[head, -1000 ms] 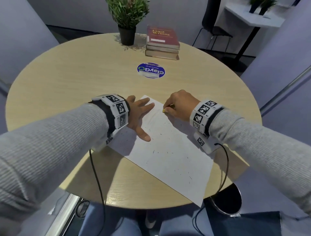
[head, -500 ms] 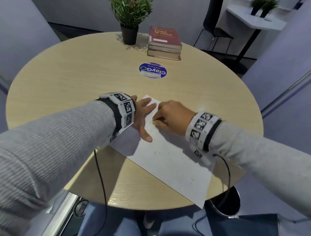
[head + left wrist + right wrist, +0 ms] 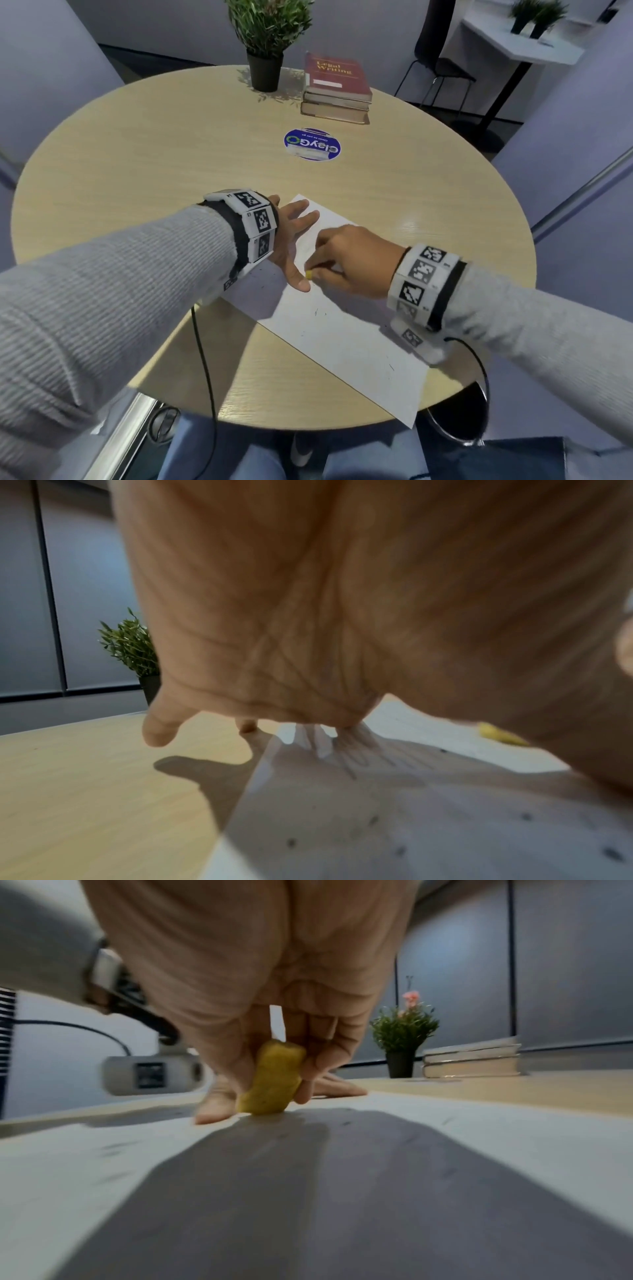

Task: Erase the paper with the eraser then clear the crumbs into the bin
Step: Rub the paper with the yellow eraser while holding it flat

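Note:
A white sheet of paper (image 3: 346,329) lies slanted on the round wooden table (image 3: 154,164), one corner past the near edge. My left hand (image 3: 294,236) lies flat with spread fingers on the sheet's far left corner. My right hand (image 3: 346,260) pinches a small yellow eraser (image 3: 309,274), whose lower end touches the paper right beside the left thumb. In the right wrist view the eraser (image 3: 270,1079) sits between thumb and fingers. Dark crumbs (image 3: 315,311) dot the sheet. A round bin (image 3: 459,418) stands under the table's near right edge.
At the table's far side stand a potted plant (image 3: 267,37) and a stack of books (image 3: 337,89). A blue round sticker (image 3: 312,144) lies mid-table. Cables hang from both wrists. A dark chair (image 3: 442,65) stands beyond the table.
My right hand has slid with the eraser from the sheet's far edge towards me and leftwards, ending beside the left thumb. The left hand has stayed flat on the paper.

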The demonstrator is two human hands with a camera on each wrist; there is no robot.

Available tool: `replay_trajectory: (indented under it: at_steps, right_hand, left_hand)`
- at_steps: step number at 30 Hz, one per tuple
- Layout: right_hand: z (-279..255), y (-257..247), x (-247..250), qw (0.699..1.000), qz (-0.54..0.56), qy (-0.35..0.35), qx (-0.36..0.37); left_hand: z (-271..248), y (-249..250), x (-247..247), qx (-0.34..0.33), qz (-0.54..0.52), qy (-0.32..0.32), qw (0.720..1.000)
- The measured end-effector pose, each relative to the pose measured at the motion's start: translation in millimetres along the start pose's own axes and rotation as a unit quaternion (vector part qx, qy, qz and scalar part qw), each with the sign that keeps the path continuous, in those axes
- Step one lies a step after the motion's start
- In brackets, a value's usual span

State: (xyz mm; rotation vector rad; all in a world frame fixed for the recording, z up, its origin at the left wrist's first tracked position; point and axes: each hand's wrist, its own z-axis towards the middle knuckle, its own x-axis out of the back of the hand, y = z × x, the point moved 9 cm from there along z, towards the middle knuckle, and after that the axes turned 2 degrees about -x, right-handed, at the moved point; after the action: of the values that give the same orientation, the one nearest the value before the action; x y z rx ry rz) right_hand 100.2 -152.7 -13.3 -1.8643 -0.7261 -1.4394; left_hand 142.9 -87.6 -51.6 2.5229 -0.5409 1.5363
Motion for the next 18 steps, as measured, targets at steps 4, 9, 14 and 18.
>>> replay_trajectory:
  at_steps: [4,9,14,18]
  right_hand:
    - [17.0,55.9,22.1,0.994,-0.012,0.042,-0.101]
    - [4.5,2.0,0.8,1.0,-0.026,0.016,0.0]
    - [11.8,44.7,17.1,0.997,-0.001,0.022,-0.068]
    - [15.0,52.4,20.3,0.993,-0.05,0.041,-0.099]
  left_hand:
    - [0.2,-2.1,-1.9,0.008,-0.04,0.003,0.999]
    - [-9.4,4.5,5.3,0.017,0.025,-0.032,0.999]
    - [-7.2,3.3,1.6,0.008,0.01,-0.015,1.0]
    - [-9.3,6.1,1.6,0.004,0.006,-0.026,1.0]
